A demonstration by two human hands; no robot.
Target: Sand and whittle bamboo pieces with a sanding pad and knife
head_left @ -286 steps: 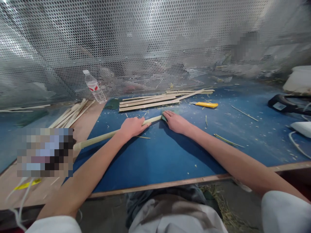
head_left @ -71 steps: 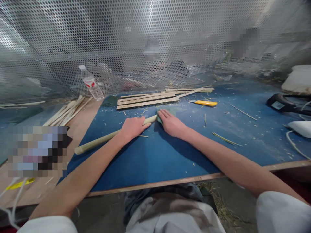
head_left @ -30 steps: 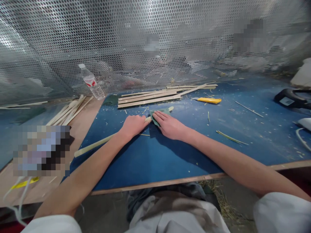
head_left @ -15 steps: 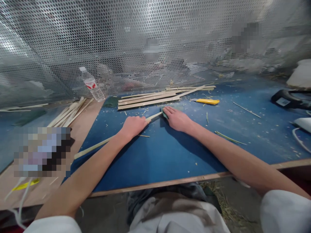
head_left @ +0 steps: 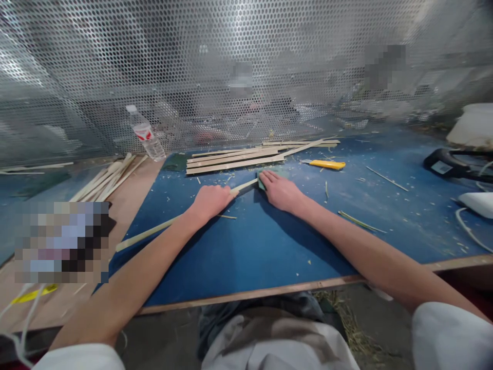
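A long pale strip [head_left: 148, 236] runs slantwise over the blue tabletop [head_left: 246, 257]. My left hand [head_left: 211, 202] is closed around it, and part of the strip passes under my left forearm. At the strip's far end, my right hand [head_left: 280, 189] presses a green cloth or pad [head_left: 262, 182] over it with fingers together. The tip of the strip is hidden beneath the pad. Behind both hands, several flat pale strips [head_left: 234, 163] lie in a loose stack. A yellow utility knife [head_left: 327, 164] rests to their right.
A clear water bottle [head_left: 145, 134] leans at the back left, near another bundle of strips [head_left: 110, 180]. Perforated metal sheet [head_left: 215, 67] rises behind the table. A black object [head_left: 442, 163] and white device [head_left: 477, 204] with a cable sit at right. A pixelated object [head_left: 63, 241] lies at left.
The camera view has shifted slightly, so things at the right appear a little further left. Both hands keep nearly the same places and the same hold on the strip and the pad.
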